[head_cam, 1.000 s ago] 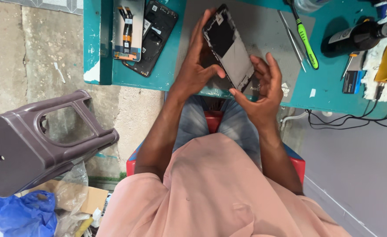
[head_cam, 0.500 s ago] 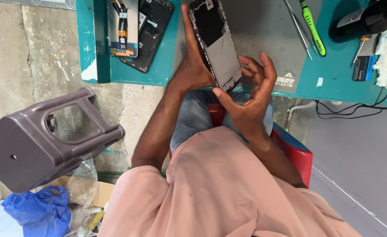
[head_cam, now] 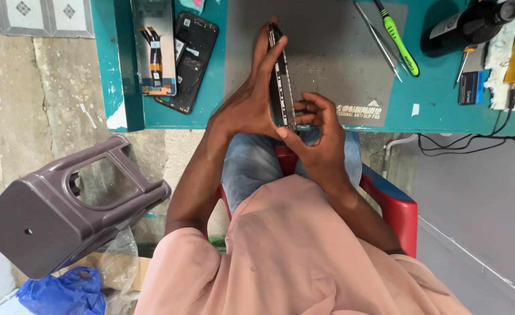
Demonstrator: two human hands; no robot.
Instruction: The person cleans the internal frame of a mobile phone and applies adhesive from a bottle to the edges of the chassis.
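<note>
The left hand (head_cam: 247, 108) is closed along one long side of a phone (head_cam: 281, 79), fingers stretched up its edge toward the top end, holding it turned edge-on above the near rim of the bench (head_cam: 444, 87); the right hand (head_cam: 319, 137) curls in at the lower end, thumb and fingertips pinching the bottom corner, so both hands are shut on the one phone; it sits over a grey anti-slip mat (head_cam: 327, 52), just clear of the surface and above the person's lap; it looks thin, light and stiff, with a glass face that is probably slick and brittle, so the safest hold seems to be on the frame edges and corners, not flat on the face; left of the mat lie a detached phone screen (head_cam: 153, 46) with its flex cable showing and a dark opened phone body (head_cam: 190, 61), touching each other; to the right lie metal tweezers (head_cam: 377, 39), a green-handled tool (head_cam: 399, 39) and a dark bottle (head_cam: 473, 24) on its side; farther out, a purple plastic stool (head_cam: 65, 207) lies tipped on the floor beside a blue bag (head_cam: 65, 291), and the person sits on a red seat (head_cam: 395, 204)
</note>
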